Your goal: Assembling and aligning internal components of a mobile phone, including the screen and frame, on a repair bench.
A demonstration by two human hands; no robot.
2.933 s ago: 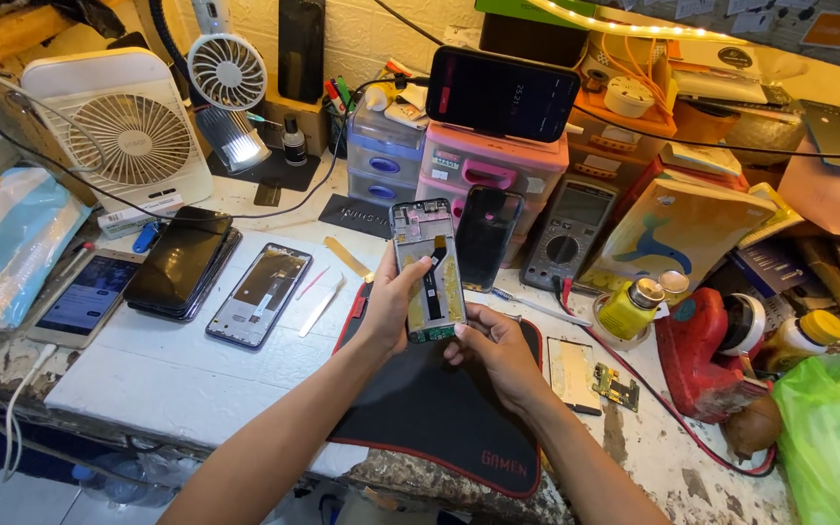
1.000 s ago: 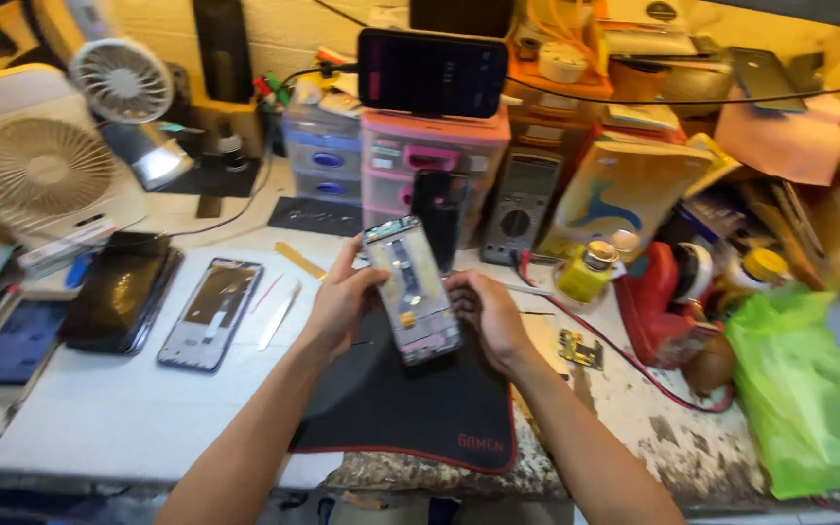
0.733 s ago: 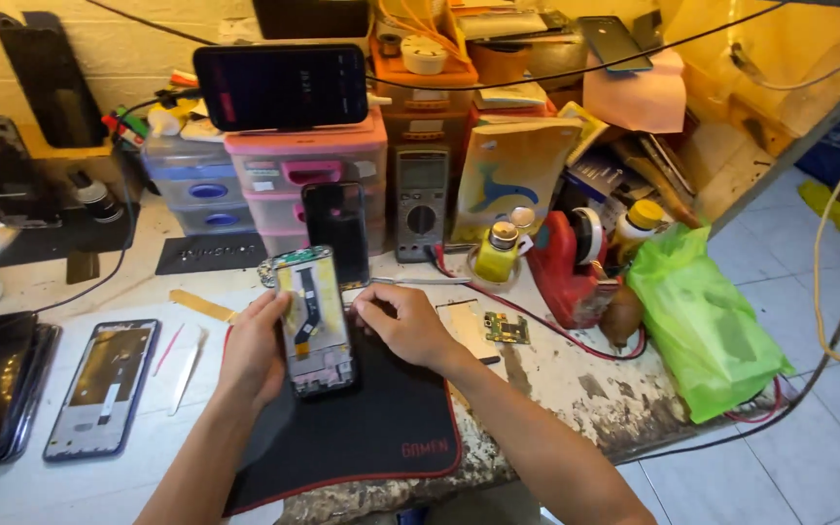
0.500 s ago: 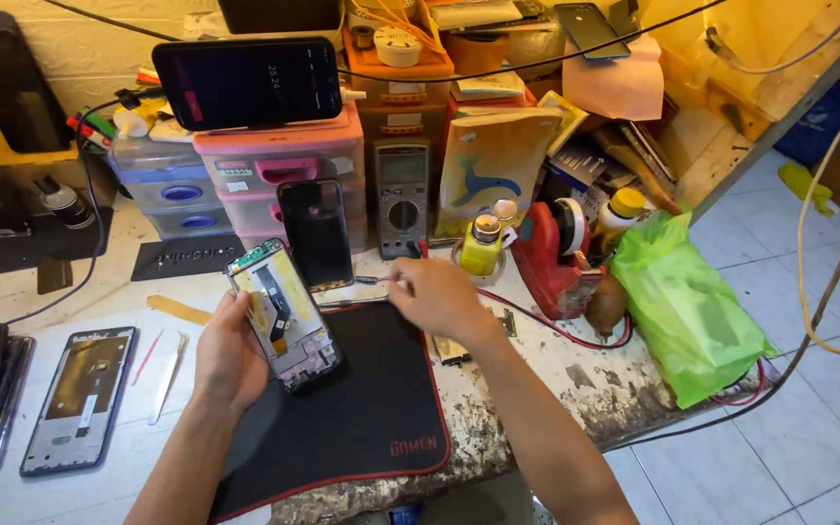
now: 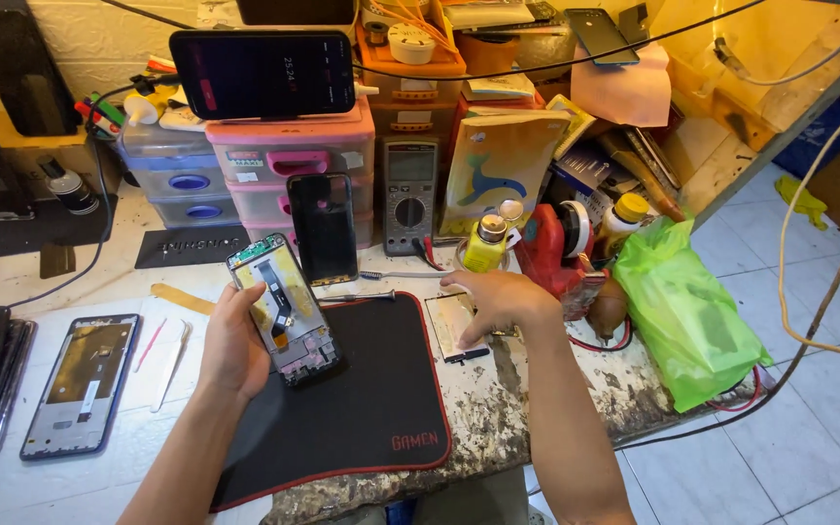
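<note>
My left hand (image 5: 230, 342) holds an opened phone (image 5: 283, 309) with its back off, inner parts and a flex cable showing, tilted above a black mat (image 5: 362, 408) with a red edge. My right hand (image 5: 498, 303) is off the phone and stretched to the right, fingers spread and pointing down over a small flat phone part (image 5: 454, 326) lying on the worn bench top beside the mat. It holds nothing that I can see.
A black phone (image 5: 323, 228) leans against pink drawers (image 5: 289, 160) with another phone (image 5: 262, 73) lying on top. A multimeter (image 5: 409, 194), yellow bottle (image 5: 485, 245), red tape dispenser (image 5: 561, 243) and green bag (image 5: 692, 321) stand right. A phone frame (image 5: 80, 381) and tweezers (image 5: 169, 350) lie left.
The view has swung to the right. My right hand let go of the phone and moved right to the bench beside the mat. My left hand keeps the phone.
</note>
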